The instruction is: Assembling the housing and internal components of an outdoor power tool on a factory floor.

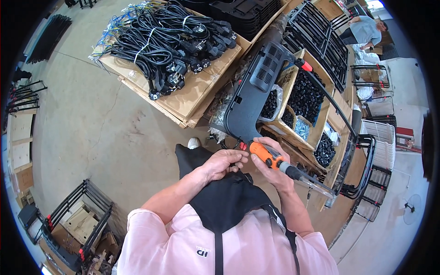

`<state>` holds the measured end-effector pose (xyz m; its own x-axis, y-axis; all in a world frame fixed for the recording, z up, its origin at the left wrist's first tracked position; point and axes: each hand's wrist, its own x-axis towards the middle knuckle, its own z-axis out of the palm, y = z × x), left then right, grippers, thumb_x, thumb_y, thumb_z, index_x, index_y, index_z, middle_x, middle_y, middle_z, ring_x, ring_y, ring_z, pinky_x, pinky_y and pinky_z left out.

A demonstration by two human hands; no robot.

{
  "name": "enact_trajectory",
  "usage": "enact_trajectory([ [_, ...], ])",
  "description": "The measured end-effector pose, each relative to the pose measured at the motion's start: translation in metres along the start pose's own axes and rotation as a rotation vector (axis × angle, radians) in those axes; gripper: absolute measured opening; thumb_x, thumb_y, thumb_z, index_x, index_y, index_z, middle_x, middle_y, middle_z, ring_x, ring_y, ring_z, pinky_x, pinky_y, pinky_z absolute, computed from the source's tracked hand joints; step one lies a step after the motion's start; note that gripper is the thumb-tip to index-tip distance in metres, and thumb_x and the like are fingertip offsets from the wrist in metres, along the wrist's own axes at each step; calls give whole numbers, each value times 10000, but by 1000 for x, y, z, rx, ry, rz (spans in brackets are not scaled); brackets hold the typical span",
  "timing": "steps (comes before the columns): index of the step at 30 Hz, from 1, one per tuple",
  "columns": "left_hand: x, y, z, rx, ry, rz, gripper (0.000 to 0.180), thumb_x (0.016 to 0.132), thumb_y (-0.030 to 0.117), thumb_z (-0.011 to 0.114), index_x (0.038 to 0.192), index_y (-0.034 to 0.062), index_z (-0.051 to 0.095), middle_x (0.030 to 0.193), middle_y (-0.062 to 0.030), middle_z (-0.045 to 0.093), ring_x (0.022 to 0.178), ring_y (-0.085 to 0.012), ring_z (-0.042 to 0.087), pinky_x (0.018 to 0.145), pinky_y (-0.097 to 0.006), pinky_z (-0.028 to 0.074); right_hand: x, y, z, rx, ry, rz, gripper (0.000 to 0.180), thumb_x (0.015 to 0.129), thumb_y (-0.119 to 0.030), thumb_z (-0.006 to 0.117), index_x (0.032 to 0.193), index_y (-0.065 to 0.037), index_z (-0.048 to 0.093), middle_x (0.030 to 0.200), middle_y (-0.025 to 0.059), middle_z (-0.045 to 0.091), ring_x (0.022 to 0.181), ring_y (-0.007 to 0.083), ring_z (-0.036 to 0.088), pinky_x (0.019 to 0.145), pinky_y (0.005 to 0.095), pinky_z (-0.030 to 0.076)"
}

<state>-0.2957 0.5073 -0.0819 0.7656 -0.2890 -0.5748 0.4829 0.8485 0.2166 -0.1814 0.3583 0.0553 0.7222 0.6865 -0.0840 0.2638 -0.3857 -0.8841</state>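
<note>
My right hand (278, 178) is wrapped round an orange power screwdriver (262, 152), with a grey and black section trailing off to the right. Close to the tool's left end, my left hand (221, 164) has its fingers curled together; whatever they may hold is too small to tell. Just beyond both hands lies a black plastic housing (250, 94) with a curved lower end. A slotted vent box (270, 66) forms its upper part. Small red pieces (243, 145) show at the curved end, beside the tool. A black tube frame (337, 107) with a red joint runs off to the right.
Bundled black power cables (160, 43) lie on a wooden board (201, 87) at the far left. A wooden box (316, 57) of black parts and bagged screws (302, 128) stands right of the housing. Black frames (98, 201) stand lower left. Another person (364, 32) is at the far right.
</note>
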Motion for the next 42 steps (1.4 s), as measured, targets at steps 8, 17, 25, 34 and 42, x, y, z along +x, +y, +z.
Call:
enact_trajectory([
  [8, 6, -5, -21, 73, -116, 31, 184, 1139, 186, 528, 1205, 39, 617, 1057, -76, 744, 768, -98, 667, 612, -223, 539, 16, -1, 8, -85, -47, -77, 364, 868, -83, 830, 1203, -38, 694, 1247, 141, 738, 1091, 235, 736, 956, 357, 588],
  [17, 1, 4, -12, 12, 2, 30, 242, 1142, 280, 537, 1138, 58, 635, 993, -50, 732, 716, -114, 584, 588, -243, 455, 18, 3, 9, -52, -32, -30, 365, 859, -107, 840, 1192, -50, 703, 1243, 132, 745, 1090, 242, 752, 957, 361, 602],
  [25, 2, 15, -1, -120, 110, 87, 258, 1130, 347, 557, 1076, 103, 621, 871, 5, 637, 672, -106, 524, 573, -242, 414, 16, -6, 5, -65, -40, 50, 491, 869, -86, 834, 1328, -61, 663, 1240, 123, 748, 1121, 239, 741, 1001, 354, 578],
  [34, 9, 29, 6, -275, 183, 229, 257, 1118, 337, 586, 1052, 91, 621, 846, -12, 640, 650, -122, 551, 523, -255, 430, 19, -23, -8, -27, -14, -76, 499, 879, -47, 823, 1341, -17, 637, 1278, 132, 740, 1145, 205, 724, 1029, 351, 570],
  [42, 14, 48, 18, -398, 130, 164, 231, 1123, 315, 577, 1087, 90, 614, 858, -10, 603, 668, -121, 532, 550, -247, 434, 31, -15, -11, 140, 3, -73, 500, 874, -43, 827, 1332, -9, 628, 1300, 137, 731, 1152, 207, 719, 1039, 355, 566],
])
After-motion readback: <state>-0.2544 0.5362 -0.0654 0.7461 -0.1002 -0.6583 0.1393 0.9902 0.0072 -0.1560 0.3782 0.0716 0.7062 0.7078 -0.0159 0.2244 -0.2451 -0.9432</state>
